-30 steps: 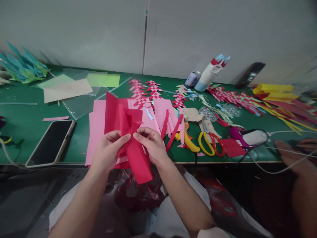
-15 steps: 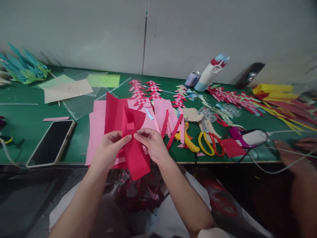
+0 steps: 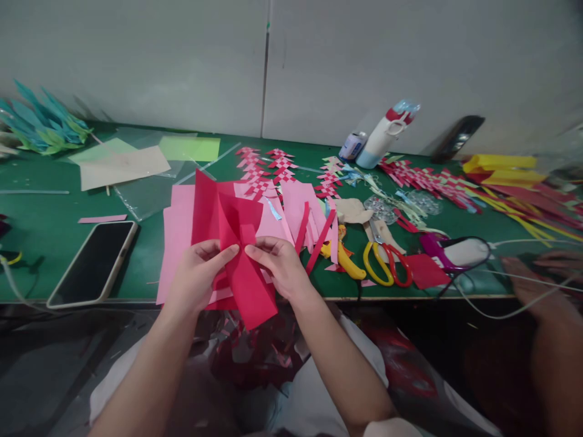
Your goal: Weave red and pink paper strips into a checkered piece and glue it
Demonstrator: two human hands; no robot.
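Head view: L hand (image 3: 199, 272) & R hand (image 3: 279, 262) pinch folded red paper (image 3: 251, 292) near its middle, fingers of both clamped on it, thumbs almost tip to tip, at the near edge of a green desk (image 3: 27, 173). The paper's lower end hangs past that edge, over the lap (image 3: 314, 376); should the pinch slacken, layers could slide & the fold go crooked, or the loose end snag & bend. A red sheet (image 3: 204, 212) rises just left, poss. the same pc., can't tell. Pink sheets (image 3: 174, 243) lie beneath & could shift if brushed. Red strips (image 3: 302, 228) & a yellow item (image 3: 350, 265), type unclear, crowd the R side; scissors (image 3: 379, 243) lie beyond, handles toward the edge, a poss. catch if the R arm swings wide. Phone (image 3: 95, 262) sits L; checkered strips (image 3: 254, 171), can (image 3: 352, 146) & bottle (image 3: 379, 144) are farther back, out of the way. Far R, another person's hand (image 3: 523, 282) is near a white cable (image 3: 501, 317).
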